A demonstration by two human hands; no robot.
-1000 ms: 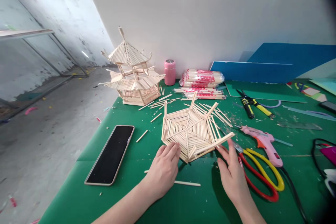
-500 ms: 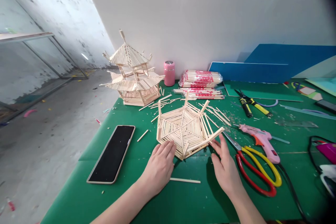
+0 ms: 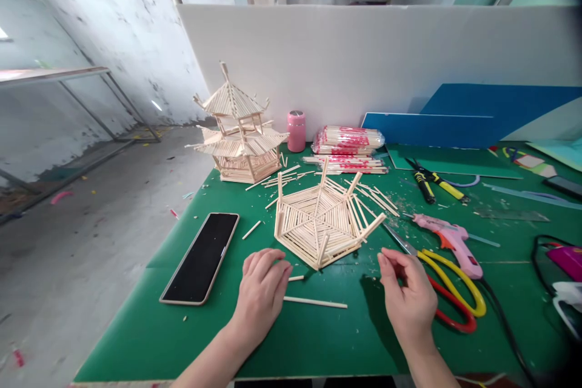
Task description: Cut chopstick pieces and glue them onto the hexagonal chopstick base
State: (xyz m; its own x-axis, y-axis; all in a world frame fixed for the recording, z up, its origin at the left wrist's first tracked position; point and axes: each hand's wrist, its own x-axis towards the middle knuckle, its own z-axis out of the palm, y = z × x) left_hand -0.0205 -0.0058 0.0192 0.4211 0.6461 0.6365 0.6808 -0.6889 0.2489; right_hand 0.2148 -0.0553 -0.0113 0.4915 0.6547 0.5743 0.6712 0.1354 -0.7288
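Observation:
A six-sided base of pale wooden sticks (image 3: pixel 313 224), with short posts rising from its corners, lies on the green table. My left hand (image 3: pixel 264 288) is in front of its left side, off the base, fingers loosely bent and slightly apart, thumb mostly hidden. Beside these fingers lie a long loose stick (image 3: pixel 318 302) and a short stick (image 3: pixel 296 278), its left end hidden by my hand. My right hand (image 3: pixel 409 288) hovers in front of the base's right side, thumb and forefinger pinched; I cannot make out anything between them. Red-and-yellow-handled scissors (image 3: pixel 452 285) lie partly behind it.
A stick pagoda (image 3: pixel 240 133), a pink flask (image 3: pixel 296 131) and bagged sticks (image 3: pixel 348 140) stand behind. A phone (image 3: pixel 200 259) lies left. To the right are a pink glue gun (image 3: pixel 450 239) with a cord and yellow-black pliers (image 3: pixel 436 182). Cut sticks are scattered about.
Both hands have let go of the stick base and drawn back towards me. My right thumb and forefinger have come together. The view has tilted up slightly.

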